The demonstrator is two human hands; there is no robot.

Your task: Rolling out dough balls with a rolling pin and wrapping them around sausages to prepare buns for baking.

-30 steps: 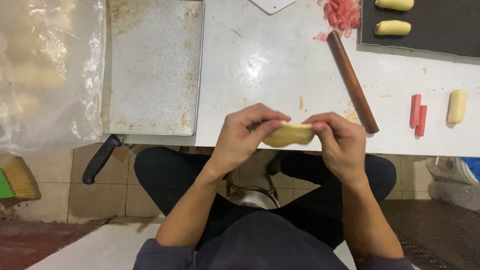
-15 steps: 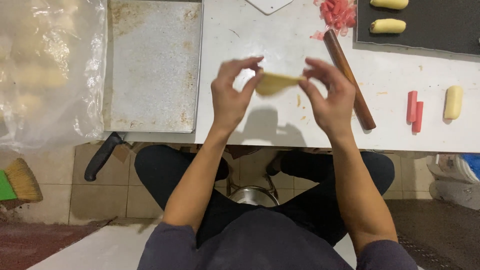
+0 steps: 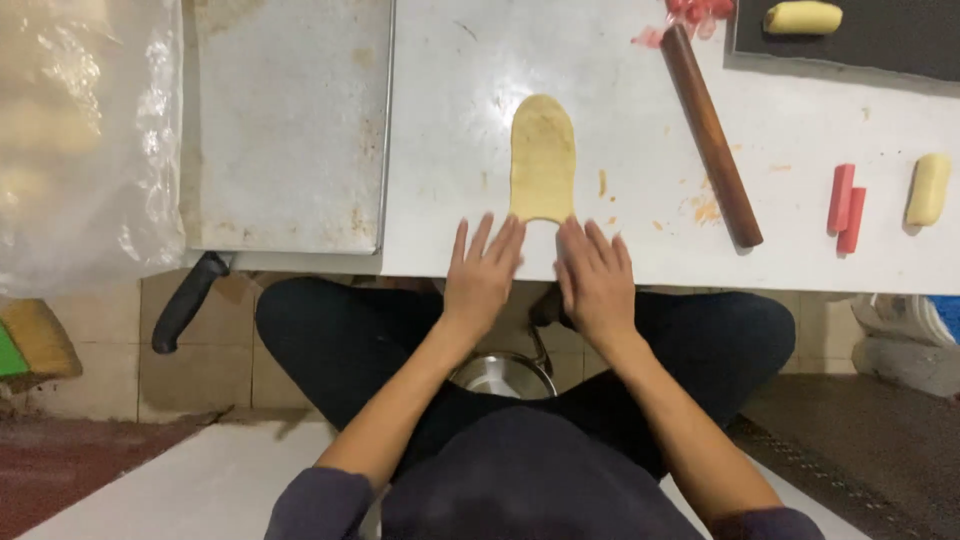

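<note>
A flat, oblong sheet of yellow dough [image 3: 543,157] lies on the white tabletop [image 3: 450,120], its long side running away from me. My left hand [image 3: 483,273] rests flat with spread fingers just below the sheet's near edge, fingertips touching or almost touching it. My right hand [image 3: 595,275] lies flat beside it, fingers pointing at the same edge. Neither hand holds anything. A brown wooden rolling pin [image 3: 711,133] lies diagonally to the right of the dough.
A metal tray [image 3: 290,120] sits at left, a black knife handle [image 3: 187,299] sticking out under it. A clear plastic bag [image 3: 85,140] is far left. Two red sticks [image 3: 845,195], a dough roll [image 3: 927,188], and a dark tray [image 3: 880,40] with another roll [image 3: 803,17] stand right. A steel pot [image 3: 502,375] sits between my legs.
The dough was held and stretched between both hands in the air; now it lies flattened on the table, and both hands have let go and rest flat at its near edge.
</note>
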